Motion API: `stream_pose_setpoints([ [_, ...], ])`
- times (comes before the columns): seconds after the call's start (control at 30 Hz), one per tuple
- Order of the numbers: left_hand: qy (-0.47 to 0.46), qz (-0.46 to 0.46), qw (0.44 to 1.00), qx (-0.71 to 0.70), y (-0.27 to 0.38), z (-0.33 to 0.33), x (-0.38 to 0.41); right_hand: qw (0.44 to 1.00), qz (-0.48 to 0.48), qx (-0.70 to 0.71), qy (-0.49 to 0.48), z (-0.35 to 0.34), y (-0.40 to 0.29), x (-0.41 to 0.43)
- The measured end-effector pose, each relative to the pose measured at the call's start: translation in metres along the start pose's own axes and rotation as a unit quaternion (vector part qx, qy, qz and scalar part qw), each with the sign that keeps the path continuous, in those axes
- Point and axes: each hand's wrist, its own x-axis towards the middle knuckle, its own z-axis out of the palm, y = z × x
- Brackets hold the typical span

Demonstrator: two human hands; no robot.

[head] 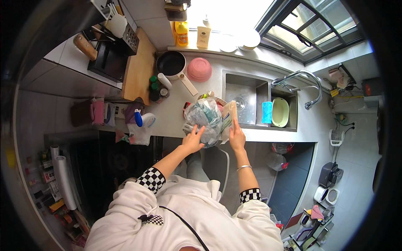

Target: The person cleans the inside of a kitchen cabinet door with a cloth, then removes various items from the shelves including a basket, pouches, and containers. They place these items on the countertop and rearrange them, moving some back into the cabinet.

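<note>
A bundle of crumpled clear and teal plastic bags (205, 116) sits at the counter's front edge, in or over a basket whose rim (220, 101) shows behind it. My left hand (192, 141) rests on the near side of these bags with its fingers spread. To their right, my right hand (237, 138) grips a flat cream packet (228, 117) with green print, fingers along its right edge. The packet stands tilted against the bags, close to the sink. What lies underneath the bags is hidden.
Right of the packet is a steel sink (245, 84) with a blue cloth (267, 112), a pale green basin (280, 112) and a curved faucet (314, 81). Behind stand a frying pan (171, 64) and pink bowl (199, 69). A spray bottle (146, 119) stands left.
</note>
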Motion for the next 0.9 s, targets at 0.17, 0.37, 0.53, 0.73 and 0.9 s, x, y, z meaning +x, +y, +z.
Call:
stream_pose_setpoints([
  [0.17, 0.048, 0.02, 0.997, 0.049, -0.02, 0.007, 0.004, 0.999, -0.001, -0.029, -0.02, -0.01, 0.015, 0.03],
  [0.37, 0.035, 0.035, 0.997, 0.054, -0.022, 0.011, 0.0, 0.965, 0.037, -0.11, -0.237, 0.001, -0.009, 0.099],
  [0.53, 0.029, 0.049, 0.998, 0.032, -0.025, 0.009, -0.004, 0.94, 0.025, -0.156, -0.302, 0.022, -0.018, 0.137],
  [0.73, 0.093, 0.01, 0.985, -0.148, -0.018, -0.03, -0.042, 0.93, 0.044, -0.115, -0.346, 0.023, -0.005, 0.143],
  [0.9, 0.233, 0.012, 0.957, -0.173, -0.054, -0.1, -0.117, 0.936, 0.09, 0.147, -0.308, 0.03, 0.023, 0.149],
])
